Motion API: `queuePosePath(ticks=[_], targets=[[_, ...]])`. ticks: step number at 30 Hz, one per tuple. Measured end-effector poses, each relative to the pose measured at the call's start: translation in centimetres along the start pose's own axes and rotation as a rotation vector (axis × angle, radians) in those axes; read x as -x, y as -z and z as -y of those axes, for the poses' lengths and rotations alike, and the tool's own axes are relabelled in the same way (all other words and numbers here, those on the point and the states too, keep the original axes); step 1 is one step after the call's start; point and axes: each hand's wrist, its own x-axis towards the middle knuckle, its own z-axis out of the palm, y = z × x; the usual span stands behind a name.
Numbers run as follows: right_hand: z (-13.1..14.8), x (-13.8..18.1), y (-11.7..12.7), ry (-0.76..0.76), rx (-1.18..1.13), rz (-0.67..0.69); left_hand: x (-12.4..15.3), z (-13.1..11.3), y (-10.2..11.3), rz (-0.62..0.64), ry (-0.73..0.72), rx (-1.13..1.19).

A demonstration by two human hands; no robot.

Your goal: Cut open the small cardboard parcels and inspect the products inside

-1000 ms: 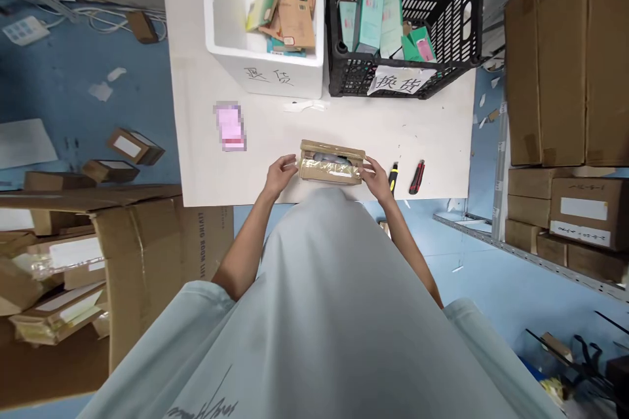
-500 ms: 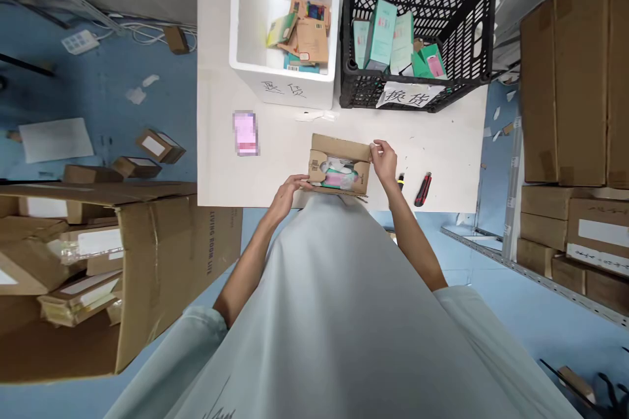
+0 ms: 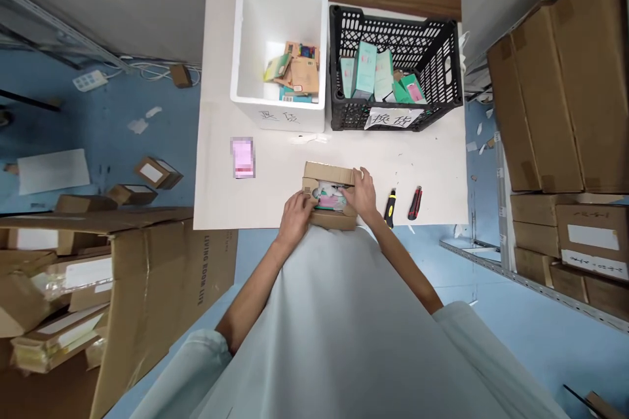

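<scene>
A small cardboard box (image 3: 328, 220) lies at the table's front edge against my shirt, its flaps folded open. Inside it are pink-and-green packages (image 3: 331, 200) with whitish plastic, partly covered by my fingers. My left hand (image 3: 296, 215) grips the box's left side, fingertips over the inner flap. At the right side, my right hand (image 3: 363, 195) holds the box wall, with the thumb reaching in towards the packages. Just right of that hand lie a yellow-and-black utility knife (image 3: 390, 208) and a red-and-black utility knife (image 3: 415, 203).
Behind the box stand a white foam bin (image 3: 280, 114) holding small cartons and a black plastic crate (image 3: 339, 116) with green boxes. A pixelated pink item (image 3: 243, 158) lies on the table at left. A large carton (image 3: 167, 275) of parcels is at left; stacked cartons (image 3: 590, 91) at right.
My hands have moved inward over the box opening, and its near flap is now folded outward. The view has shifted, showing more of the table's far side and both knives.
</scene>
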Motion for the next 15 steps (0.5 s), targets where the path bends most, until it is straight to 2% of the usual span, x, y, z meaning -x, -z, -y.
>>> queuePosePath(ticks=[4, 7, 11, 15], targets=[[0.9, 2.6, -0.2, 0.064, 0.083, 0.075, -1.5, -1.0, -0.1, 0.113, -0.204, -0.085], [0.4, 4.1, 0.1, 0.116, 0.048, 0.055, -2.1, -1.5, 0.1, 0.172, -0.271, -0.136], [-1.8, 6.0, 1.5, 0.138, -0.04, -0.036, -1.3, -1.4, 1.0, 0.145, -0.307, -0.177], [-3.5, 7.8, 2.7, 0.071, -0.044, -0.042, 0.2, -0.2, 2.3, 0.064, -0.263, -0.15]])
